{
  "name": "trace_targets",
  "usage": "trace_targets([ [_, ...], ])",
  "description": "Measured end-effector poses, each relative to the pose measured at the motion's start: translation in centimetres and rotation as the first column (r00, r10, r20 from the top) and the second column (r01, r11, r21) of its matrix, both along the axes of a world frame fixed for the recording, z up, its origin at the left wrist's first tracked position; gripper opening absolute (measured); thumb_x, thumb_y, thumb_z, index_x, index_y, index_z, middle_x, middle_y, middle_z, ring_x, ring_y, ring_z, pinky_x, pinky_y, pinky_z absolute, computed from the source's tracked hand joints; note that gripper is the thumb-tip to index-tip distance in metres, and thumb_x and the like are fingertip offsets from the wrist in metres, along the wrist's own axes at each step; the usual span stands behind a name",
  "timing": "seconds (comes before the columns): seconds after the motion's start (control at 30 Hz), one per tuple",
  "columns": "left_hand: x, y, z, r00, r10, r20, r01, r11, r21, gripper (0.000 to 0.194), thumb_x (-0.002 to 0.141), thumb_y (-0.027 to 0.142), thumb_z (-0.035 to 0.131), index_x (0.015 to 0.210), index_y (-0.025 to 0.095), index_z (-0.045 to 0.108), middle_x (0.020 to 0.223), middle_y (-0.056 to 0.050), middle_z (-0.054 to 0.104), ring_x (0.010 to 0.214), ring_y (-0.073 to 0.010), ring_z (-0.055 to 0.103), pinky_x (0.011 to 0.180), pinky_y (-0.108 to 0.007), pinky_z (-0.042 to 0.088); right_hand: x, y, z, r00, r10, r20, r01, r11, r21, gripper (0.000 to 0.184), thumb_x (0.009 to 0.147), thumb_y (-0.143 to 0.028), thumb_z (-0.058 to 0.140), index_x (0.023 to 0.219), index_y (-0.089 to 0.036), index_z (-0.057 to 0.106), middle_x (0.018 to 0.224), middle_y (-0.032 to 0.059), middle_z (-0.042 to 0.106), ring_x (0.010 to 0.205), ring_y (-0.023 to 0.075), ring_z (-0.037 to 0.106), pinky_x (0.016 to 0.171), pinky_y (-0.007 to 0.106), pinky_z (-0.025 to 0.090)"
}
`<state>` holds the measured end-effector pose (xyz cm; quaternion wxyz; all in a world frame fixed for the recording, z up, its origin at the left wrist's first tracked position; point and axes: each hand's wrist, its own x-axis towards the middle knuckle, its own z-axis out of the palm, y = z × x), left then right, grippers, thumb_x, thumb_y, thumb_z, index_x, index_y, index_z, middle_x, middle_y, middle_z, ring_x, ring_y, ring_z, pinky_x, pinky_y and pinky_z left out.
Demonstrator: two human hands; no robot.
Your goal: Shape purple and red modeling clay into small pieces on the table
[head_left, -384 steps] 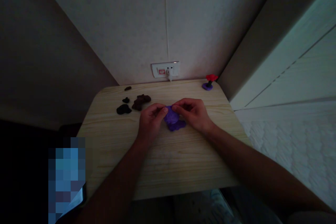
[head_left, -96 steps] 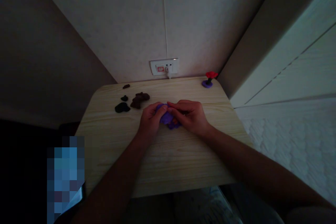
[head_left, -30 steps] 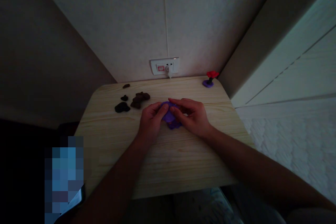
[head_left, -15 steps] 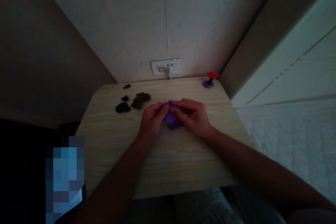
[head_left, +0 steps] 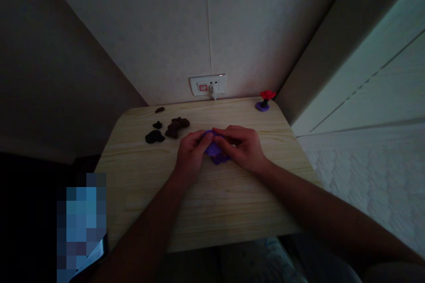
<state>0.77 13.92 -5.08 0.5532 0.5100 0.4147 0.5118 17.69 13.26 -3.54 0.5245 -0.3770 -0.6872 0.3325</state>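
Note:
A flattened piece of purple modelling clay (head_left: 212, 147) is pinched between both hands over the middle of the table. My left hand (head_left: 191, 152) grips its left side, thumb on top. With thumb and forefinger, my right hand (head_left: 244, 145) pinches its upper right edge. Below the held piece, a second, darker-looking purple clay lump (head_left: 220, 159) shows on the table, partly covered by the piece and my right hand. The fingers under the clay are hidden.
On the wooden table (head_left: 232, 212) lie brown clay lumps (head_left: 177, 127), black clay (head_left: 154, 136), a small black piece (head_left: 157, 124) and a small brown piece (head_left: 160, 109). A red clay flower (head_left: 267, 94) stands back right. A wall socket (head_left: 208, 85) holds a plug.
Since the oldest frame, the held purple clay has shifted slightly left and been turned, and my right fingers have moved along its edge. Over the last second both hands stay nearly in place.

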Motion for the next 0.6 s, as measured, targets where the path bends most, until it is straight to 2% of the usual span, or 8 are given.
trace_targets([
  [0.4,-0.17,0.09,-0.29,1.0,-0.016,0.008,0.016,1.0,-0.001,0.025,0.087,0.043,0.074,0.083,0.019,0.078,0.077,-0.003,0.067,0.074,-0.015,0.058,0.066,-0.025,0.049,0.13,0.03,-0.08,1.0,0.016,0.025,-0.016,1.0,0.002,0.026,0.094,-0.033,0.07,0.114,-0.019,0.081,0.07,0.0016,0.067,0.06,0.01,0.056,0.053,0.022,0.043],
  [0.6,-0.17,0.1,-0.18,1.0,0.017,-0.011,-0.017,1.0,0.012,0.026,0.085,0.044,0.075,0.082,0.019,0.078,0.075,-0.003,0.068,0.072,-0.0164,0.06,0.065,-0.027,0.051,0.14,0.01,0.0,1.0,0.028,0.011,-0.028,1.0,0.004,0.026,0.094,-0.031,0.07,0.114,-0.019,0.081,0.068,0.0008,0.065,0.058,0.0097,0.055,0.051,0.022,0.042],
])
